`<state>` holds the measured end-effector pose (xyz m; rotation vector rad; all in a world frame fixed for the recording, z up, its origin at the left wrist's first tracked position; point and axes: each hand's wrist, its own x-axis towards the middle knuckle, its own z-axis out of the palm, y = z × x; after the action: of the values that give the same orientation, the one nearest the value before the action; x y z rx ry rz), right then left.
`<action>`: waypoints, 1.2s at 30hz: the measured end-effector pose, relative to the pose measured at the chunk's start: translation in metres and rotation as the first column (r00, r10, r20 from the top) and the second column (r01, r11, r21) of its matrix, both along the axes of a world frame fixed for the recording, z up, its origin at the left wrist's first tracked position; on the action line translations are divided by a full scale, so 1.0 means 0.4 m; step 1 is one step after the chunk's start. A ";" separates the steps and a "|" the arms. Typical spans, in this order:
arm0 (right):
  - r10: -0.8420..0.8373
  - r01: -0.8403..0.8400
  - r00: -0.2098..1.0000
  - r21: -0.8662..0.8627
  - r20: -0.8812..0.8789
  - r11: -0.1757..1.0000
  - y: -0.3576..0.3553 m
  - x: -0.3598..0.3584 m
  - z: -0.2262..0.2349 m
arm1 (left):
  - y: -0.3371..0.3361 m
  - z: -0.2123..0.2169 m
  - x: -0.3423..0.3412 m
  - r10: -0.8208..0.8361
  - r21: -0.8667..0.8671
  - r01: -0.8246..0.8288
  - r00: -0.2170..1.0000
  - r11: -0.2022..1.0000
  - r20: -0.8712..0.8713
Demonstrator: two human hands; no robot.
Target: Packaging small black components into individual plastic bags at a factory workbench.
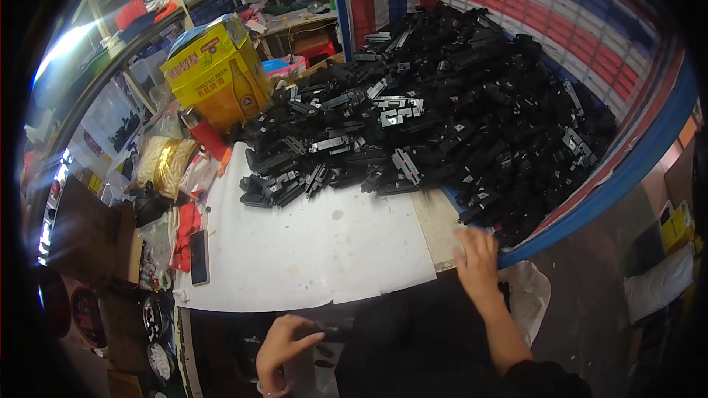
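Note:
A big heap of black plastic parts (472, 114) with silvery metal plates covers the far side of the work table. My right hand (478, 262) is over the table's right front corner, just in front of the heap's near edge. Its fingers are stretched and slightly apart, and I see nothing in them. My left hand (291, 340) is low, below the table's front edge, with the thumb apart from the bent fingers. No held thing shows in it. Dark shapes beside and below it are too dim to name.
White sheeting (310, 250) covers the near tabletop. A phone (199, 256) lies at its left edge by a red cloth (186, 236). Behind stand a red bottle (205, 133) and a yellow carton (221, 74). A blue-rimmed barrier (605, 206) with striped sheeting encloses the heap's right side.

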<state>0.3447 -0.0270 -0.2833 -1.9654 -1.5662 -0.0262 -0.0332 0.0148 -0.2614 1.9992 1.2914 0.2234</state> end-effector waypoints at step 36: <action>0.337 -0.275 0.394 0.240 -0.855 0.931 -0.099 -0.141 -0.003 | -0.037 -0.050 0.330 0.310 -0.328 -0.069 0.553 0.942 0.774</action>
<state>0.2883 -0.0668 -0.2844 -1.1824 -1.0949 0.9700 0.0986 0.0001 -0.2813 1.2197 0.8316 0.9291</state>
